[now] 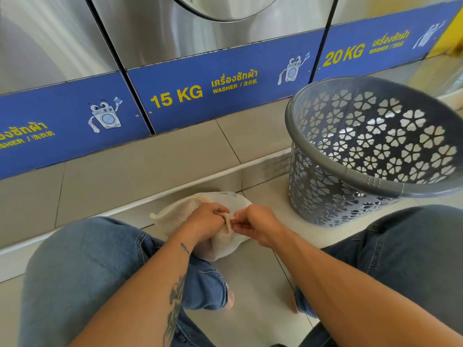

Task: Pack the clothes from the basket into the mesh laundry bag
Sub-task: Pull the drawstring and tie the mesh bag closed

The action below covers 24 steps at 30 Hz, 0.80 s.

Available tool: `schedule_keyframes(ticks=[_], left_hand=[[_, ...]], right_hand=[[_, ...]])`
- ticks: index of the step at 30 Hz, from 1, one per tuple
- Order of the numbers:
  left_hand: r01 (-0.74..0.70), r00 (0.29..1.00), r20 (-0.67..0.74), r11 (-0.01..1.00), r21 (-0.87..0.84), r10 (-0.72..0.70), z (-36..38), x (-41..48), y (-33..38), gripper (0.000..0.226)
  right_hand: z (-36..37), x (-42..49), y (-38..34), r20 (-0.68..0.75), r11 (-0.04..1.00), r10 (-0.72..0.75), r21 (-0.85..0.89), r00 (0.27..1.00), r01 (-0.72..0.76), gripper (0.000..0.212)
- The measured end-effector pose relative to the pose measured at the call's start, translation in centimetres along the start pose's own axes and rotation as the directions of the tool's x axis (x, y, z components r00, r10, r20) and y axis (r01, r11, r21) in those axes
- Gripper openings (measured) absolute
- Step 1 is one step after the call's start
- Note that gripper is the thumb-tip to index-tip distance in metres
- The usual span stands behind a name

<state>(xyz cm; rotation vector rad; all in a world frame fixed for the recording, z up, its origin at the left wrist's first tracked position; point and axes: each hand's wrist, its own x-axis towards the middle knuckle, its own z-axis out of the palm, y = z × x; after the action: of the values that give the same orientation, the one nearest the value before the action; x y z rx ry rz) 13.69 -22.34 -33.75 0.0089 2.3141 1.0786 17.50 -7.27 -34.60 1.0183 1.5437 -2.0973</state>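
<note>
1. Gripping the gathered neck of the mesh laundry bag, the left hand has its fingers closed round it on the floor.
2. Pinching the drawstring, the right hand risks slipping, so the neck could reopen.
3. Beyond, the basket looks empty.

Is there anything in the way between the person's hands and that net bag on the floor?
No, nothing visible. Both hands are already on the mesh laundry bag: the left hand grips its gathered neck, and the right hand pinches the drawstring there. The grey basket stands apart, to the right.
</note>
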Motion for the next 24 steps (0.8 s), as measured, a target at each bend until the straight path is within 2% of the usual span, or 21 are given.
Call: schedule_keyframes(ticks=[3, 7, 11, 19, 24], left_hand=[[0.019, 0.999, -0.033, 0.992, -0.126, -0.024, 0.1, 0.1, -0.1, 0.019], [0.036, 0.998, -0.05, 0.985, -0.166, -0.045, 0.3, 0.0, -0.2, 0.023], [0.07, 0.992, -0.083, 0.966, -0.248, -0.093, 0.2, 0.1, -0.4, 0.025], [0.063, 0.994, -0.065, 0.936, -0.347, -0.092, 0.3, 0.0, 0.1, 0.025], [0.072, 0.992, -0.07, 0.931, -0.359, -0.103, 0.2, 0.3, -0.2, 0.023]], right_hand=[[0.0, -0.3, 0.1, 0.047, 0.99, -0.027, -0.134, 0.999, 0.033, 0.018], [-0.1, -0.1, 0.8, 0.076, 0.972, -0.075, -0.218, 0.994, 0.09, 0.023], [0.0, -0.1, 1.2, 0.094, 0.898, -0.124, -0.413, 0.988, 0.152, 0.017], [0.0, 0.5, 2.7, 0.07, 0.908, -0.186, -0.368, 0.98, 0.198, 0.008], [0.3, 0.6, 3.1, 0.075, 0.819, -0.341, -0.466, 0.937, 0.335, 0.019]])
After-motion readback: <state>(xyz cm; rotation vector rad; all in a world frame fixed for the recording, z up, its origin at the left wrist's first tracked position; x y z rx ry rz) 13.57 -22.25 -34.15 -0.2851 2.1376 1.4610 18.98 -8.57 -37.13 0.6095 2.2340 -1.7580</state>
